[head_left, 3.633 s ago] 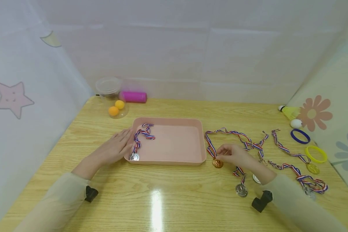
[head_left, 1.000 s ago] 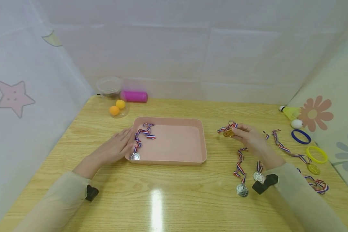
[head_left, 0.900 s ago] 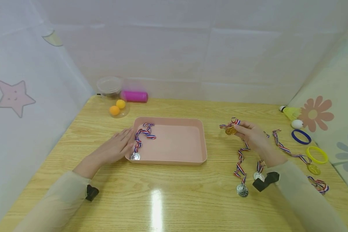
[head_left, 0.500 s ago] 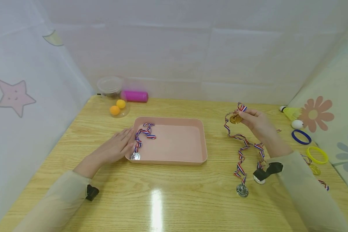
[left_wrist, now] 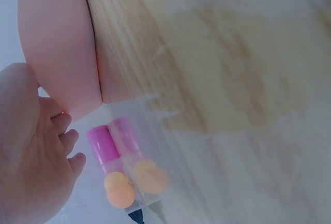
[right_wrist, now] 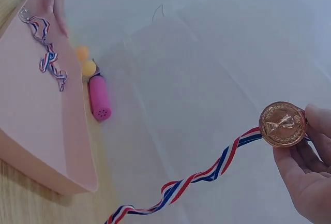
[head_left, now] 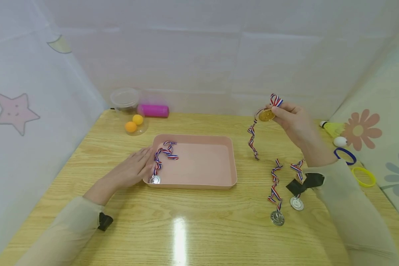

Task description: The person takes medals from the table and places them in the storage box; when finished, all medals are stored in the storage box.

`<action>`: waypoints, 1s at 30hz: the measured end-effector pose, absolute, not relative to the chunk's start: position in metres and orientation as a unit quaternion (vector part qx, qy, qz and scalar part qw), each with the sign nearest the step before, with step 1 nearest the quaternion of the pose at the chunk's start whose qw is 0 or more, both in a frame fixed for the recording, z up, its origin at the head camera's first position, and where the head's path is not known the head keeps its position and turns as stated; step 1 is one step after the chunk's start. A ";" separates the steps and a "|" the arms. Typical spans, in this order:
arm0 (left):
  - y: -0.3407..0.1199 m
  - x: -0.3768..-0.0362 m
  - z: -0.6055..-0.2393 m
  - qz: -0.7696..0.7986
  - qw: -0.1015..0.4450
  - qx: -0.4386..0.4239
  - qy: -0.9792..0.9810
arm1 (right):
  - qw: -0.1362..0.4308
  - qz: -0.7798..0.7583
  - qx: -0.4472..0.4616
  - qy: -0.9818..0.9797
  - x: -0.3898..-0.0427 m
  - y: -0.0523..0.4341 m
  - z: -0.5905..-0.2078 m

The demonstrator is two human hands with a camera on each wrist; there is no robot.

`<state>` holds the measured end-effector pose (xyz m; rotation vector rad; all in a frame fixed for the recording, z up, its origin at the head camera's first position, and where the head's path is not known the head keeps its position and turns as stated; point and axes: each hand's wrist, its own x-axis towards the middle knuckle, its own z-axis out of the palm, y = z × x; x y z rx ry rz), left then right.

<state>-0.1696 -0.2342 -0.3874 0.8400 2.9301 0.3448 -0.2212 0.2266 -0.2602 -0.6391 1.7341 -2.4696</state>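
Observation:
Raised above the table at the right, my right hand [head_left: 294, 123] pinches a gold-coloured medal [right_wrist: 283, 124] at its edge, thumb on one side. Its red, white and blue ribbon [head_left: 251, 138] hangs down in a twist, and a loop of it sticks up over the fingers. My left hand [head_left: 133, 168] lies with straight fingers against the left wall of a pink tray [head_left: 199, 186]. Along the tray's left side rests a silver medal [head_left: 154, 179] with its ribbon stretched toward the back. Two more silver medals lie on the table, one [head_left: 277, 218] in front of the other [head_left: 297, 203].
Behind the tray's left are orange balls [head_left: 130, 126] in a clear container and a magenta cylinder [head_left: 154, 111]. At the right edge lie a yellow shuttlecock [head_left: 334, 128], a white ball [head_left: 340, 141], a blue ring [head_left: 344, 156] and a yellow ring [head_left: 363, 177]. My right sleeve hides other medals.
My right hand has picked the gold-coloured medal off the table beside the tray and lifted it up and back; its ribbon has come away from the other ribbons. The left hand stays put.

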 end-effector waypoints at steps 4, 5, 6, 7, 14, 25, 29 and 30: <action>-0.234 -0.170 -0.387 0.110 0.042 0.270 0.956 | 0.029 -0.800 -0.210 0.561 -0.220 0.214 -0.249; -0.234 -0.170 -0.388 0.110 0.042 0.270 0.956 | 0.030 -0.799 -0.211 0.562 -0.220 0.210 -0.246; -0.234 -0.170 -0.388 0.110 0.042 0.270 0.956 | 0.032 -0.799 -0.212 0.561 -0.221 0.206 -0.243; -0.234 -0.170 -0.388 0.110 0.041 0.270 0.956 | 0.033 -0.798 -0.213 0.563 -0.221 0.202 -0.241; -0.235 -0.172 -0.390 0.108 0.039 0.272 0.955 | 0.048 -0.791 -0.213 0.571 -0.220 0.177 -0.225; -0.234 -0.172 -0.389 0.108 0.043 0.270 0.956 | 0.057 -0.782 -0.214 0.583 -0.217 0.142 -0.206; -0.234 -0.172 -0.389 0.106 0.044 0.270 0.956 | 0.058 -0.780 -0.224 0.581 -0.217 0.128 -0.201; -0.234 -0.172 -0.390 0.105 0.044 0.270 0.956 | 0.061 -0.782 -0.227 0.578 -0.218 0.125 -0.201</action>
